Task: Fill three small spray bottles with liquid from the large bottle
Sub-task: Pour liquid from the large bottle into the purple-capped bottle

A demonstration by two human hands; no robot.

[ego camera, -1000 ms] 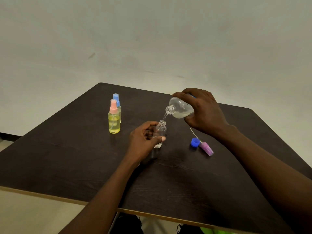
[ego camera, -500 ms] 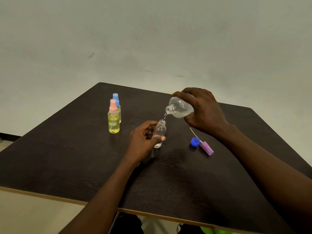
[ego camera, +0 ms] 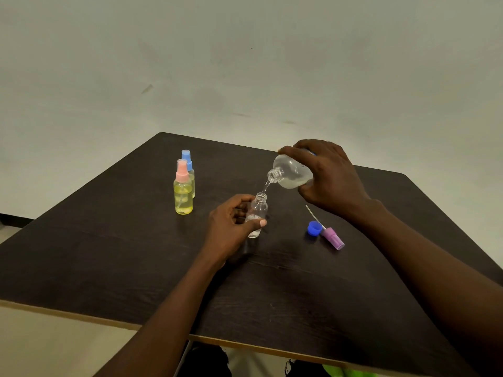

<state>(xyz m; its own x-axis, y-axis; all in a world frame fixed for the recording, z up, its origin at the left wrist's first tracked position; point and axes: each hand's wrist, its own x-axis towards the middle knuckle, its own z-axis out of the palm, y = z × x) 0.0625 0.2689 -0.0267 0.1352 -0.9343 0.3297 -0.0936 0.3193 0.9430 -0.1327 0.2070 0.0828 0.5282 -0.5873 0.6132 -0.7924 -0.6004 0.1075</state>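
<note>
Head view: my left hand (ego camera: 231, 227) grips the small bottle (ego camera: 258, 210), fingers behind it and thumb across its front. The bottle stands upright and uncapped near the middle of the table (ego camera: 109, 254). At 1 o'clock from it and above, my right hand (ego camera: 329, 180) wraps round the large bottle (ego camera: 292, 172), which is tipped with its open neck pointing down to 8 o'clock. A thin clear stream (ego camera: 265, 187) runs from that neck into the small bottle's mouth. I see only a little liquid at the small bottle's bottom.

At 10 o'clock from the small bottle, well apart, stands the pink bottle (ego camera: 183, 191), capped and full of yellow liquid. The blue bottle (ego camera: 187, 161) stands just behind it, partly hidden.

At 3 o'clock lies a blue cap (ego camera: 314, 229). Touching it is the purple sprayer (ego camera: 332, 238), on its side, with its tube pointing to 11 o'clock.
</note>
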